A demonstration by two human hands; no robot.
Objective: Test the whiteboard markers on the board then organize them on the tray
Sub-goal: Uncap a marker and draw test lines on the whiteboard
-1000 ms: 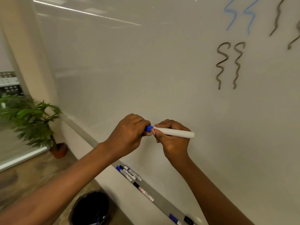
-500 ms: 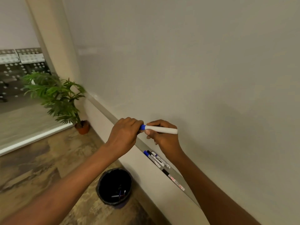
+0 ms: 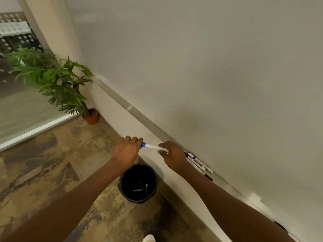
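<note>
A white marker with a blue cap point(image 3: 151, 146) is held level between both hands, below the whiteboard point(image 3: 209, 67) and above the bin. My left hand point(image 3: 128, 150) grips the blue cap end. My right hand point(image 3: 173, 157) pinches the white barrel. Several markers point(image 3: 198, 162) lie side by side on the grey tray point(image 3: 150, 124) just right of my right hand. A dark marker point(image 3: 208, 177) lies further right along the tray.
A black bin point(image 3: 138, 183) stands on the floor beneath my hands, with several discarded markers inside. A potted plant point(image 3: 57, 84) in an orange pot stands in the corner at the left. The floor is brown patterned.
My view has tilted down and left, so the squiggles left the frame. Both hands, still on the blue-capped marker, have come down from the board to tray level above the bin.
</note>
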